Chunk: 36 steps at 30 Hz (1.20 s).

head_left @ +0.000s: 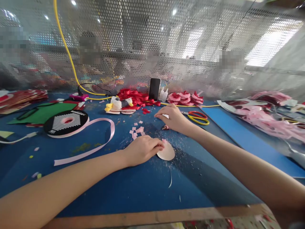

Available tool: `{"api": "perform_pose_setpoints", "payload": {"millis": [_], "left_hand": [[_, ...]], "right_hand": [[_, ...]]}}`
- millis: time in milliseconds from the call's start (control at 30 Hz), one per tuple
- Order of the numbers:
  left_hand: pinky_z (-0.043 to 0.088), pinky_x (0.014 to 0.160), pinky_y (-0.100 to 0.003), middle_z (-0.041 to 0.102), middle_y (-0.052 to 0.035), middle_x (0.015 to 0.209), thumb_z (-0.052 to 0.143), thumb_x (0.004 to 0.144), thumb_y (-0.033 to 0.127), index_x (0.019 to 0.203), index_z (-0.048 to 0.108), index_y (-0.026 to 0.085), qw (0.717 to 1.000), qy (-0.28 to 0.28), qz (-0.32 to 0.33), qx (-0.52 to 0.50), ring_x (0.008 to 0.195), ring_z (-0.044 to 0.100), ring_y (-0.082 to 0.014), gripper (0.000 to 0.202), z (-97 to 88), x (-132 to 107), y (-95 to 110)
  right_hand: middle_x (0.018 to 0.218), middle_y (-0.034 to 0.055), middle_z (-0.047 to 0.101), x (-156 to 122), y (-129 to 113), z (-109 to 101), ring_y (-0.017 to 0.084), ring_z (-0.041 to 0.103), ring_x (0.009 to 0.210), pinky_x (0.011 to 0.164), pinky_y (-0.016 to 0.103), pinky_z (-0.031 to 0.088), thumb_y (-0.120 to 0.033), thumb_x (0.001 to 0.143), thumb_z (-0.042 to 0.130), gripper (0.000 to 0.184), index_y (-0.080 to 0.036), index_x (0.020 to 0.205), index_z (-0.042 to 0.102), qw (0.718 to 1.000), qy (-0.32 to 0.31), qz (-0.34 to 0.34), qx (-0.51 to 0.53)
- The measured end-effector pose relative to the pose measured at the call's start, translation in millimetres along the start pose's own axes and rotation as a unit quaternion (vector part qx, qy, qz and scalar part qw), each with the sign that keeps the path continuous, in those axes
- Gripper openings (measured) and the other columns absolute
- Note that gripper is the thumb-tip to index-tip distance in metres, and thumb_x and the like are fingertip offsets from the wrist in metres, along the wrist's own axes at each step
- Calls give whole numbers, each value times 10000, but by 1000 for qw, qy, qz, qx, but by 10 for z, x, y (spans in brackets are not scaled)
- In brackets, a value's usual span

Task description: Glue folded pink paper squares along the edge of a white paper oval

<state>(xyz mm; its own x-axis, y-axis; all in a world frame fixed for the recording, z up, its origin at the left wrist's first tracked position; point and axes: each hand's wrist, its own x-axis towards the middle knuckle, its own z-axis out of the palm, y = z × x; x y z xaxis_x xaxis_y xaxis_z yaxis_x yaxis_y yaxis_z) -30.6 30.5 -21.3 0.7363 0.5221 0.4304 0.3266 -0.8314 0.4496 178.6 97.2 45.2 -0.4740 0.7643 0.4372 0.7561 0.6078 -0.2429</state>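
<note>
On the blue table a round cream disc (167,153) lies flat, with a small pink piece (164,140) at its upper edge. My left hand (144,149) is closed, its fingertips pressed together over the disc's left side. Behind the disc, my right hand (172,117) is raised slightly with its fingers curled together. Something white shows under its palm, and a small brownish tip shows below; what it grips is hidden. Several small pink ribbon squares (138,130) lie scattered just beyond my left hand.
A black ribbon spool (57,123) with a loose pink ribbon (108,140) lies left. Scissors (199,117) rest behind my right arm. At the back stand a phone (154,89) and white bottles (163,94), beside red ribbon (133,95) and pink flowers (184,98). A perforated metal screen (133,28) rises behind.
</note>
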Motion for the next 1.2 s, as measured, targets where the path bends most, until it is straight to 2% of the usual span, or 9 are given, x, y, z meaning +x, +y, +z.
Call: {"api": "perform_pose_setpoints", "payload": {"millis": [133,200,333,467,633,800,933,1100,1200], "left_hand": [[485,814,-310,775,-30,1031,495,1041,297,1089,653,190,999,5,-7,-40,919,711,-197,197,-9,-4,-4],[488,801,-296,777,-22,996,509,1036,302,1089,653,190,998,11,-5,-63,906,718,-186,190,-13,-5,-10],[497,730,-258,777,-20,927,546,1018,323,1074,664,186,994,33,-26,-106,841,724,-159,189,-44,0,7],[521,710,-238,777,-16,886,571,1001,351,1024,686,182,978,55,-96,-178,766,729,-133,206,-101,28,52],[563,738,-254,775,-30,879,576,995,375,981,676,164,955,61,-145,-252,736,735,-135,234,-112,58,49],[567,766,-273,759,-36,862,524,1021,325,975,630,162,952,84,-151,-252,764,742,-146,200,-90,66,35],[548,757,-293,740,-28,858,449,1044,320,953,558,180,951,85,-169,-246,747,728,-148,200,-118,88,57],[490,723,-303,659,-7,824,332,1066,335,903,443,206,956,85,-163,-230,692,636,-128,235,-140,94,50],[454,657,-285,601,17,752,305,1063,329,884,407,217,955,66,-164,-240,631,560,-120,235,-134,82,42]], "right_hand": [[911,45,768,-72,-56,-58,251,596,986,968,426,403,-333,866,713,155,-230,755,745,999,31,-11,-15],[792,53,737,-77,-100,-93,236,604,906,924,402,425,-404,838,746,283,-217,635,681,998,58,-8,-24],[571,46,647,-99,-196,-195,167,598,611,726,336,456,-529,995,464,581,-211,537,628,994,8,112,-2],[710,64,729,-364,-249,-226,213,670,669,653,336,459,-454,1009,424,472,-216,725,716,976,-91,190,-50],[1236,135,716,-989,-405,-58,294,670,1158,912,426,537,-345,1019,368,390,-184,1292,596,986,-67,151,8],[1330,132,676,-1290,-602,3,273,636,1245,990,448,534,-375,1019,371,426,-208,1401,457,982,-66,151,89],[1197,86,747,-1177,-530,-93,236,718,1077,839,363,580,-334,1000,416,431,-244,1421,432,975,-77,157,136],[1100,160,724,-963,-125,-175,333,668,1050,891,473,518,-384,951,510,309,-178,1145,636,979,35,128,-154],[951,194,686,-923,165,-94,369,636,983,856,517,505,-562,954,470,456,-149,974,663,946,-6,154,-287]]}}
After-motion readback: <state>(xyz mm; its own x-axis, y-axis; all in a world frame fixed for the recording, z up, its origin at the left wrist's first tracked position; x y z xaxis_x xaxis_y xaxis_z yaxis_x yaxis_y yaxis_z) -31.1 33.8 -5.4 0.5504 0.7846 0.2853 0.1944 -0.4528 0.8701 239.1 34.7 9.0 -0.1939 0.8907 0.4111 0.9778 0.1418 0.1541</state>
